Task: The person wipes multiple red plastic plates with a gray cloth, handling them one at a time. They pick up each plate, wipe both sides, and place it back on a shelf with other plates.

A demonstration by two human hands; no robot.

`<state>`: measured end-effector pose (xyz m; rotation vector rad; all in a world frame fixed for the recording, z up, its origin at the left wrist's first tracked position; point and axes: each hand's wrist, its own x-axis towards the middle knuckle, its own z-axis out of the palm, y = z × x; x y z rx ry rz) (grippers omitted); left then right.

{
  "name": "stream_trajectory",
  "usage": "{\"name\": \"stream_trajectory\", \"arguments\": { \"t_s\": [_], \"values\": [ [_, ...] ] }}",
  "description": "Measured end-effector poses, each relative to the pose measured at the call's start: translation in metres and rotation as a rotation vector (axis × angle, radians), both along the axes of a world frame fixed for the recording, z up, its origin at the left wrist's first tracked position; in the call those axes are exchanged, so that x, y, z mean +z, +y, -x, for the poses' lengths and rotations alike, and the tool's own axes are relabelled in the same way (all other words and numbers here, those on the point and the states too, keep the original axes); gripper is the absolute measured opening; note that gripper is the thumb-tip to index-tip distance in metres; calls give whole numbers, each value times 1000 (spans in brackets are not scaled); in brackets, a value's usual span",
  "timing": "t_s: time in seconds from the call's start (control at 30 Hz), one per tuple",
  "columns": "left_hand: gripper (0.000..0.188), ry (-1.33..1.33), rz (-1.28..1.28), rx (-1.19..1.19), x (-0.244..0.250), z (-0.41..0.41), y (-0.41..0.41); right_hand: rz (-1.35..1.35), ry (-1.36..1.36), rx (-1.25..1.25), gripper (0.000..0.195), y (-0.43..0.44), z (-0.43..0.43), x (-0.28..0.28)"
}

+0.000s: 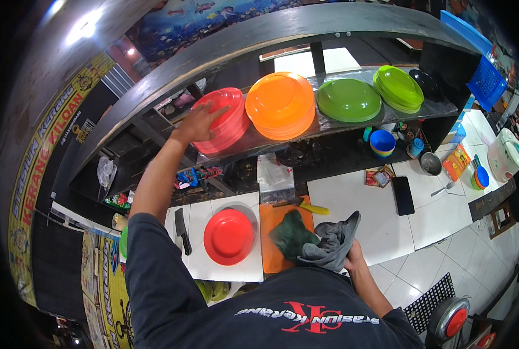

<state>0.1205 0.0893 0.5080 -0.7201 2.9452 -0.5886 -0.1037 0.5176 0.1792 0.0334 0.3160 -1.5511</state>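
My left hand reaches up to the shelf with its fingers spread over the top of a stack of red plates. It touches the upper plate's near left side and grips nothing that I can see. My right hand is low by my body, shut on a bunched grey cloth. Beside that cloth, a dark green cloth lies over an orange cutting board. A single red plate sits on the white tiled counter, left of the board.
Stacks of orange and green plates share the shelf. A cleaver lies on the counter's left, and a yellow-handled knife tops the board. Further right are a phone, a fork and a rice cooker.
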Motion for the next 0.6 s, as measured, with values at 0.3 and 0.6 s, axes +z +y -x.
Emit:
{"name": "stream_trajectory", "arguments": {
  "t_s": [0.3,0.6],
  "values": [
    [102,-90,-54,142,5,14,13,-46,38,-9,40,-2,-1,0],
    [102,-76,43,83,-3,12,14,-10,14,9,41,-7,-3,6]
  ]
}}
